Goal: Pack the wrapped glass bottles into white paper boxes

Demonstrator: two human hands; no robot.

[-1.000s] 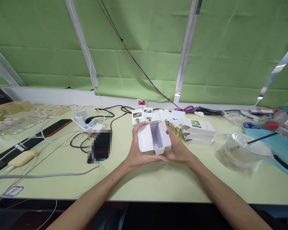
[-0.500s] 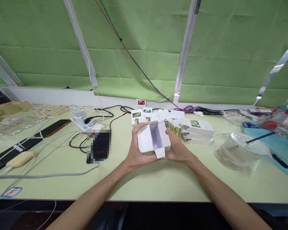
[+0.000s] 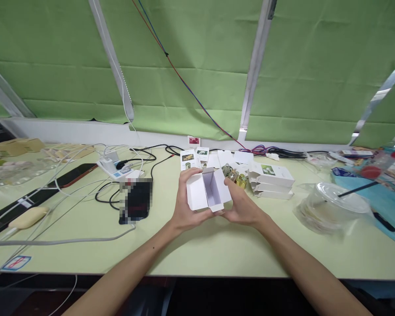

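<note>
The white box (image 3: 213,191) sits between the two hands, above the near-middle part of the bench (image 3: 224,250); whether its base meets the bench is hidden. The left hand (image 3: 184,206) is curled round the box's left side, fingers at the far corner and thumb below the near edge; the right hand (image 3: 240,202) grips the right side in much the same way, its thumb tip close to the left one; both press on the box, and neither looks clearly nearer to it.

The mouth tips up towards the wearer, flaps folded outward, a wide one leaning over the left hand's side; the mouth's longer axis runs from near to far, slanting a little, so each hand lies along a long side; no contents show in the part of the inside in view, and the box's full depth cannot be told.

Just beyond the right hand lie the vials (image 3: 234,175), the right hand being the nearer of the two; further right is the stack (image 3: 273,180) of white boxes, apart from both hands.
</note>
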